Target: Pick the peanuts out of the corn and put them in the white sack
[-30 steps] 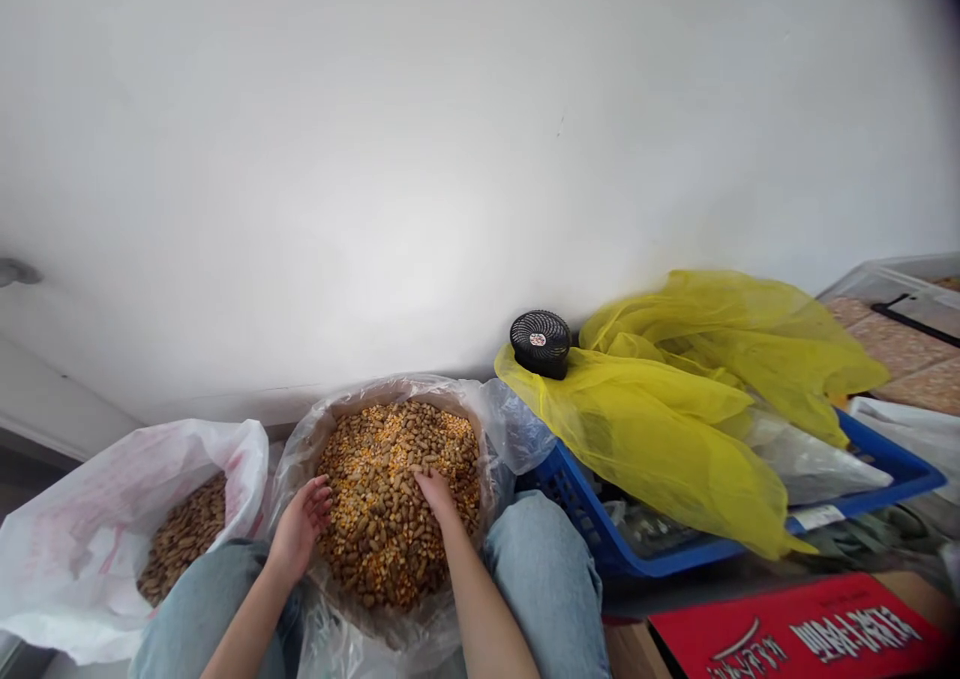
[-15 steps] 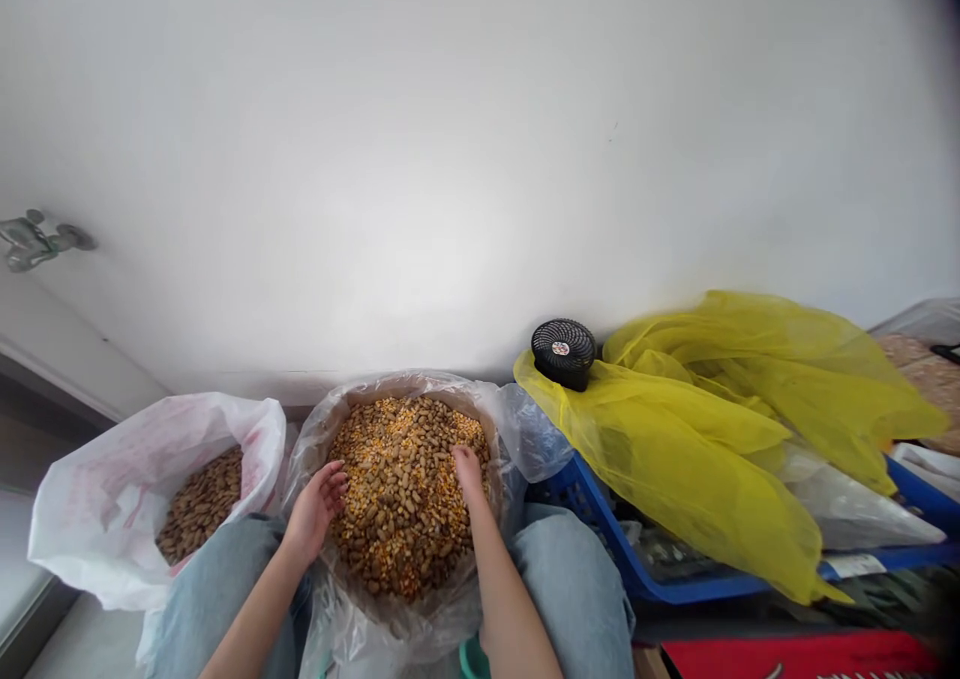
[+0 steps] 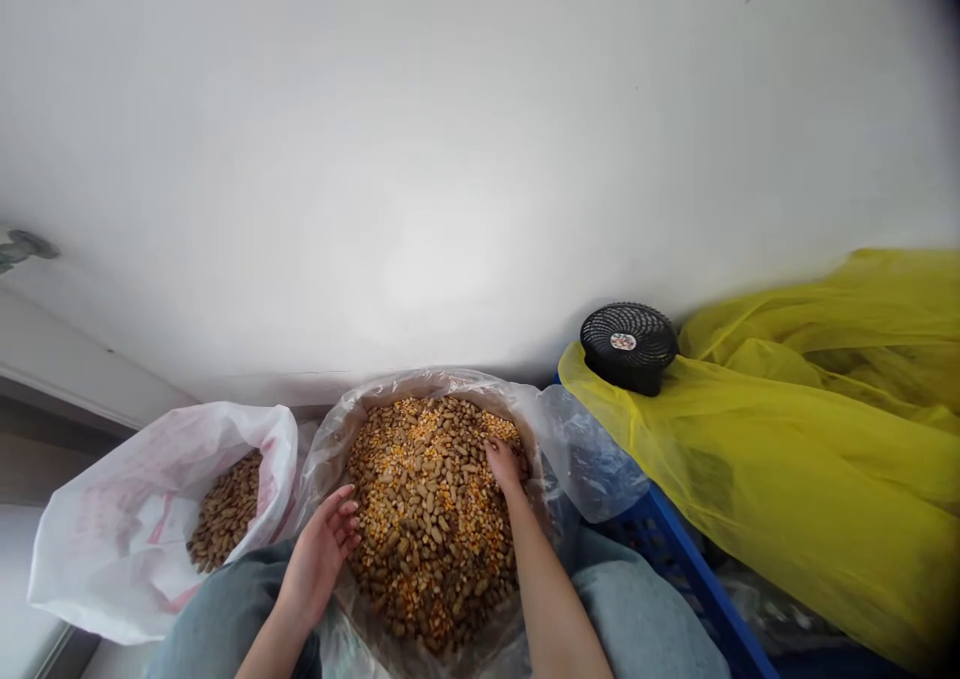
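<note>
Grip: left hand (image 3: 319,559) spread open, just beside the mound of unshelled peanuts and corn kernels (image 3: 431,534) at 7 o'clock; right hand (image 3: 504,464) sunk in at 2 o'clock, closure unclear.

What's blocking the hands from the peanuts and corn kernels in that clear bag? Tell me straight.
Nothing visible blocks them. The right hand is already on the peanuts and corn kernels, and the left hand is open at their edge, just inside the rim of the clear plastic bag.
</note>
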Motion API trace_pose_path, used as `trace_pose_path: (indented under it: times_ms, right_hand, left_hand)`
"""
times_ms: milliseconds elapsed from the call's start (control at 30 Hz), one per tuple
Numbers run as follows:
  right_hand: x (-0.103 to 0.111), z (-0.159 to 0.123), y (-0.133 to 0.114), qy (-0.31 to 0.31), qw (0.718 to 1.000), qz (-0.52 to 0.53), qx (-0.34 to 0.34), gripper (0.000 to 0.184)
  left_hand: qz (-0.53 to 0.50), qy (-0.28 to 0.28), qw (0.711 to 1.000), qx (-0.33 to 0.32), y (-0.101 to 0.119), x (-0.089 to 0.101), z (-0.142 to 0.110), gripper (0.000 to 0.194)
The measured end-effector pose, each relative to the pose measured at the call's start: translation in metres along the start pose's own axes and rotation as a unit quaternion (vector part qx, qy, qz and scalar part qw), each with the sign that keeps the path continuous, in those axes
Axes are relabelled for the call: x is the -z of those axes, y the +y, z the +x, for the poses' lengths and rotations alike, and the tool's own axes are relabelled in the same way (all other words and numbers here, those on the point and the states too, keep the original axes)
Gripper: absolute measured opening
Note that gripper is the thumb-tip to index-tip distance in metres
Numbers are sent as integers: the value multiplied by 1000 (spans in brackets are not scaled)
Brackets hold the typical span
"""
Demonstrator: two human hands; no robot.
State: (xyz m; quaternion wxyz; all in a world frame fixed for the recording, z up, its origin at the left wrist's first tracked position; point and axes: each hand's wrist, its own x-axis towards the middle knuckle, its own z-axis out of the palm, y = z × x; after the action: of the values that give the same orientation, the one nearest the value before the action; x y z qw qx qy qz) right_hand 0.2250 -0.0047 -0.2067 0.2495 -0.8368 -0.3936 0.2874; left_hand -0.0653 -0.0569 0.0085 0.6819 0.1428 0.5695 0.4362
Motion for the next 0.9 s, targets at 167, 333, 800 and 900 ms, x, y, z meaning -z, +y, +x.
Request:
trace_pose_path:
  times_ms: [167,333,800,900]
  right_hand:
    - [-13,6,-10,-68,996,-26,-55,52]
    - [-11,7,-12,-80,994,50,-51,54]
    - [-16,-68,-73,-217,946,199,137,29]
    - [-4,-83,-83,-282,930,175,156,25]
  left_hand:
    - [5,3,1000,12,0,-1,2,22]
    - [6,4,1000,18,1,1,2,22]
    - [-29,-18,999,1,8,6,-9,18]
    - [-41,-28,999,-2,8,9,-11,18]
